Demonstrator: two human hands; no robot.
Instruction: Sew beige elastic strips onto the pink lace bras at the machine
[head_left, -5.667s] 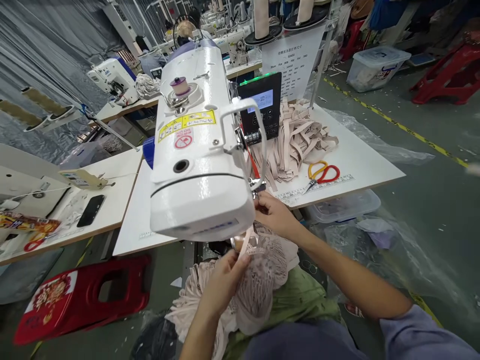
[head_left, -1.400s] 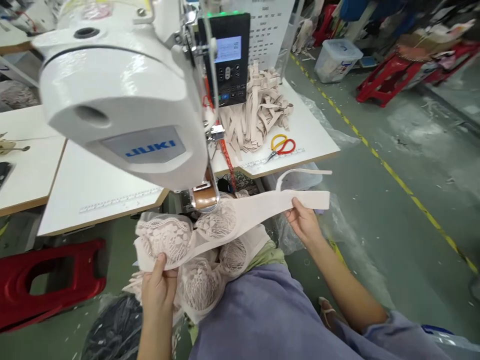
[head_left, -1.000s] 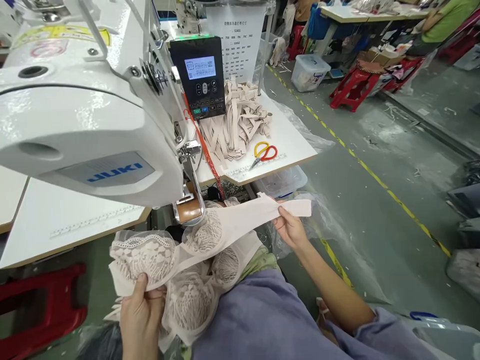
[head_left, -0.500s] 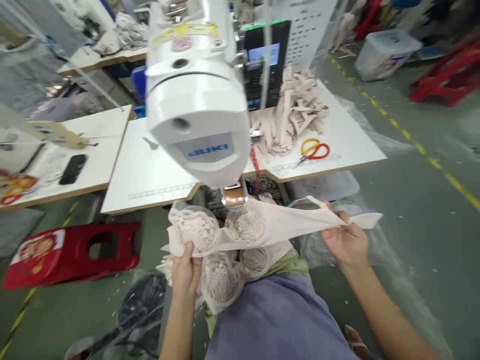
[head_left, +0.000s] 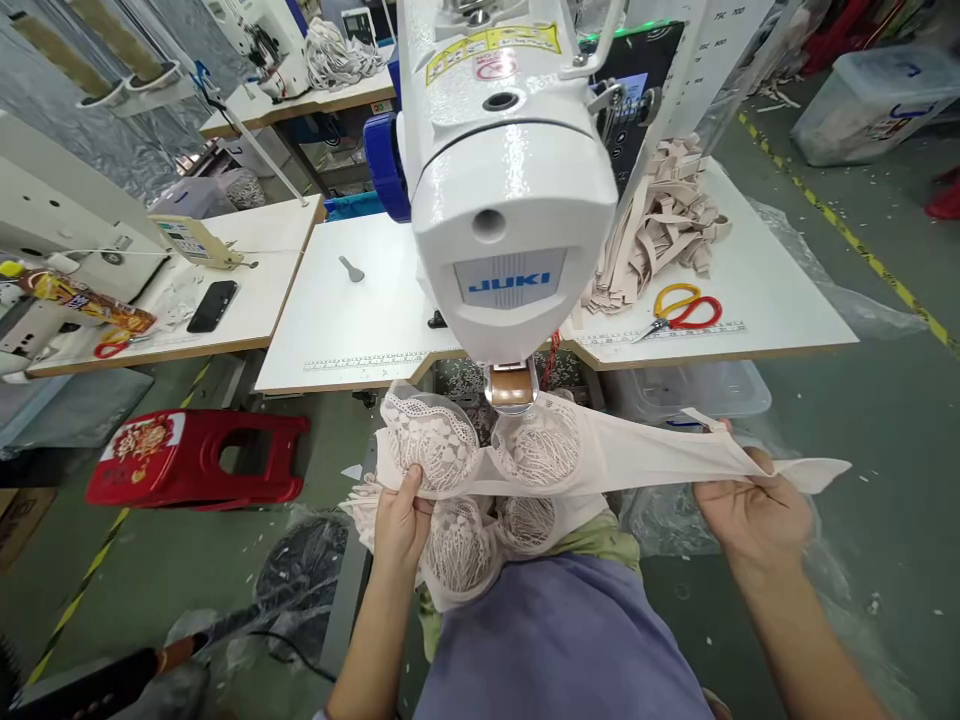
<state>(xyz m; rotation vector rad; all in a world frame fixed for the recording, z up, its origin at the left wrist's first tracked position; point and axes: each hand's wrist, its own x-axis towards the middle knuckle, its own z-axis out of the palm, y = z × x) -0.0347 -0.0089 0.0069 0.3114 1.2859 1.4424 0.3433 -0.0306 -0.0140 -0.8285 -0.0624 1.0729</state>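
Around the lace bra (head_left: 547, 455) as clock centre, a red stool (head_left: 191, 450) stands at nine o'clock and a black phone (head_left: 213, 306) lies towards ten, on a neighbouring tabletop (head_left: 259, 240). My left hand (head_left: 403, 525) pinches the bra's left end, thumb on top. I have it stretched crosswise above a second bra (head_left: 459, 550), which rests at seven. The white sewing machine (head_left: 514, 230) stands at twelve. Beige strips (head_left: 667, 230) are heaped at one, red-and-yellow scissors (head_left: 666, 322) just beside them. At three, my right hand (head_left: 757, 515) grasps the band near its loose end.
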